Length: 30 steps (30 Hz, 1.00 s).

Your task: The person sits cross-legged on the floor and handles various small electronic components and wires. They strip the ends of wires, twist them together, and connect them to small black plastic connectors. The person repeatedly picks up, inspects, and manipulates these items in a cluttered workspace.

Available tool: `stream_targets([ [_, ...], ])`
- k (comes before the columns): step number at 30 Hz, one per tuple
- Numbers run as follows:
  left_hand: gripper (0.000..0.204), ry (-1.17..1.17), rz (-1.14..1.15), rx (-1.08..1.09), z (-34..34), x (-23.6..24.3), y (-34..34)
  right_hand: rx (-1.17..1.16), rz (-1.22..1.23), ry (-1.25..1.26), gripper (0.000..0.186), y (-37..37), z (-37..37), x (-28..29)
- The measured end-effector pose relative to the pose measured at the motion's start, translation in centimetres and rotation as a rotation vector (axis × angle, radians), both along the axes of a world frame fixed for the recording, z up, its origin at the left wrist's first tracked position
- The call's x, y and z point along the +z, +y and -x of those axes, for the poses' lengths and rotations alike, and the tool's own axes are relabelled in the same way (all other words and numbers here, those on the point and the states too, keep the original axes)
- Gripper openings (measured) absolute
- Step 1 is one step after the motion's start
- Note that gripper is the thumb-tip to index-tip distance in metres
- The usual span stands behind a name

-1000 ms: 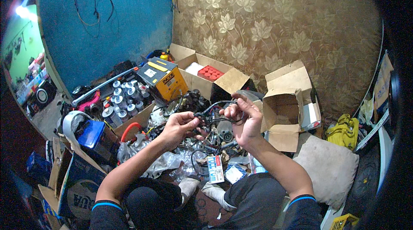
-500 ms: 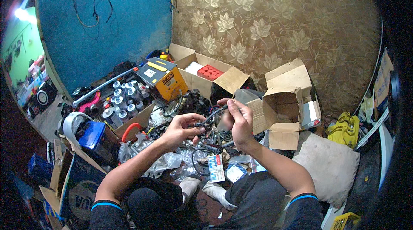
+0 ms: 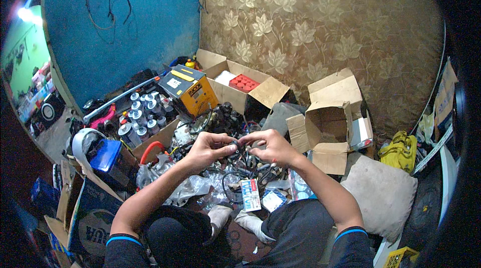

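Both my hands meet above the pile of loose parts. My left hand (image 3: 208,152) pinches a small dark part (image 3: 234,145) between thumb and fingertips; its exact kind is too small to tell. My right hand (image 3: 274,149) reaches in from the other side, its fingers closed at the same part. A dark cable (image 3: 263,168) hangs below my right hand, with a small red bit near the wrist; I cannot tell whether it joins the part. Under the hands lie wires, metal pieces and clear plastic bags (image 3: 193,188).
A blue and white small box (image 3: 251,195) lies before my feet. An open cardboard box (image 3: 328,140) and a grey cushion (image 3: 383,193) are at right. Behind stand a yellow-black box (image 3: 193,92) and a carton with red items (image 3: 244,83). Several canisters (image 3: 143,112) stand at left.
My right hand has come down and left, from raised and apart to beside my left hand. The dark strand stretched between them no longer shows there; my left hand stays nearly in place.
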<state>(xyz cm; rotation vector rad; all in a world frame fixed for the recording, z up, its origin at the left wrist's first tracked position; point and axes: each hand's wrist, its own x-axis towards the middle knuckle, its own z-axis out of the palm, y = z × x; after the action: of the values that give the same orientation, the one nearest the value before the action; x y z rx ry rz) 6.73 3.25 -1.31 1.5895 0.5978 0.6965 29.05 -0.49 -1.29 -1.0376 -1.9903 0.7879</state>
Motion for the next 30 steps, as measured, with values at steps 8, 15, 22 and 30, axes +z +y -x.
stream_targets([
  [8, 0.024, -0.022, -0.052, 0.113, -0.3, -1.0, 0.5, 0.152, 0.251, 0.118, 0.021, 0.7, 0.2, -1.1],
  [15, 0.026, 0.083, -0.224, 0.057, -0.7, -1.4, 0.5, 0.011, 0.071, -0.022, 0.020, -0.1, 0.3, -0.2],
  [22, 0.026, 0.298, -0.453, 0.237, -1.2, -0.5, -0.1, -0.190, -0.065, -0.187, 0.015, -1.1, 0.9, 0.9],
  [30, 0.029, 0.336, -0.516, 0.316, -1.3, -0.3, -0.5, -0.274, -0.391, -0.232, 0.013, -1.4, 1.7, 0.8],
])
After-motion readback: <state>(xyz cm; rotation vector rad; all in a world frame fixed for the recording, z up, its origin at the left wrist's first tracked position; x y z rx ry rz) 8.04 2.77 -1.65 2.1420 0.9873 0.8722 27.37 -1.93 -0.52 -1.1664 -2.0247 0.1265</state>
